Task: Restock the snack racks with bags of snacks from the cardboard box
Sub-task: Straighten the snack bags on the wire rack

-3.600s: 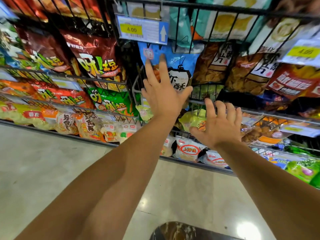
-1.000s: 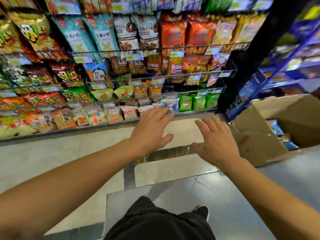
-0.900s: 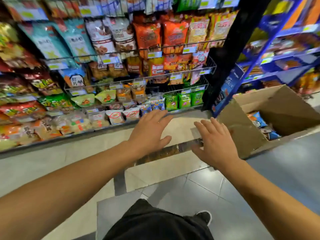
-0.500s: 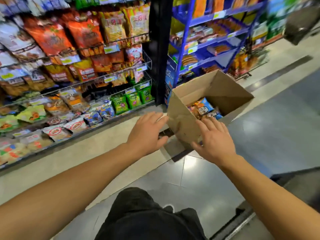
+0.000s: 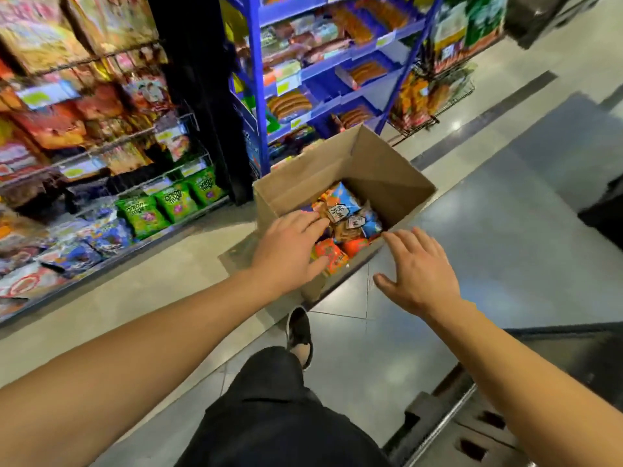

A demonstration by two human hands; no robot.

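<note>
An open cardboard box (image 5: 381, 166) stands on the floor in front of me, holding several blue and orange snack bags (image 5: 344, 217). My left hand (image 5: 290, 251) hovers over the box's near left corner with fingers straight and empty. My right hand (image 5: 418, 267) is spread open just outside the box's near right edge, holding nothing. The wire snack racks (image 5: 111, 156), packed with bags, fill the left side.
A blue shelf unit (image 5: 323, 79) with packaged goods stands behind the box, next to a black pillar (image 5: 199, 96). My leg and shoe (image 5: 298, 332) are below the box. A dark metal fixture (image 5: 505, 416) sits at the lower right on the tiled floor.
My view has swung right from the racks to the box, which is now closer and below my hands. Both hands stayed open and came down over the box's near edge.
</note>
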